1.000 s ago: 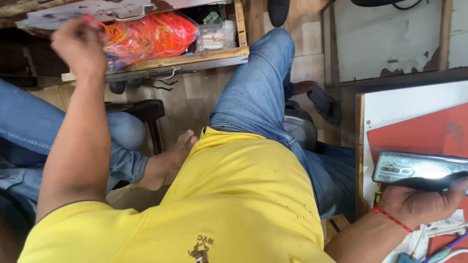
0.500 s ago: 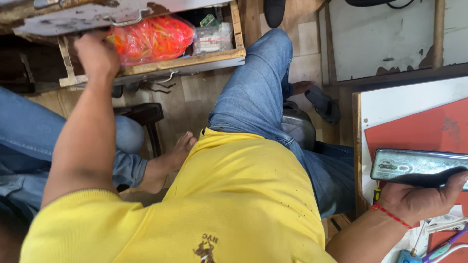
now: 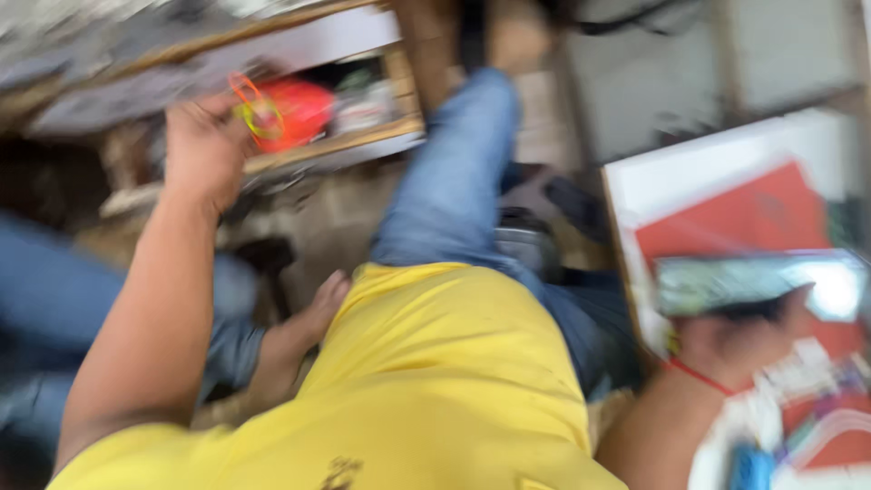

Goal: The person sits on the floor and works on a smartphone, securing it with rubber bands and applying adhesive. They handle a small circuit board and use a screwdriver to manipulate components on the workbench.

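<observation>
1. Gripping a flat rectangular device [image 3: 758,283] with a dark green face and a pale, glossy end, the right hand [image 3: 737,343] is closed on it from below; a thin red thread circles the wrist just under the hand
2. Landmark for all positions: the wooden shelf [image 3: 336,145] at upper left of the head view
3. Left hand [image 3: 207,145]: raised to the front edge of the wooden shelf, fingers curled. A loop of orange and yellow bands [image 3: 254,107] sits at the fingertips; motion blur prevents confirming whether the hand pinches the loop or only touches it
4. Red plastic bag [image 3: 295,111]: inside the wooden shelf, just right of the left hand, directly behind the bands
5. Small pale package [image 3: 363,102]: inside the wooden shelf, right of the red bag, against the upright side board. Label detail is blurred
6. White board with a large red panel [image 3: 753,213]: well to the right of the wooden shelf, behind and around the held device
7. Yellow shirt [image 3: 435,381] and blue jeans [image 3: 463,181]: below and right of the wooden shelf, between the two hands
8. Bare foot [image 3: 308,318]: below the wooden shelf, beside the shirt edge
</observation>
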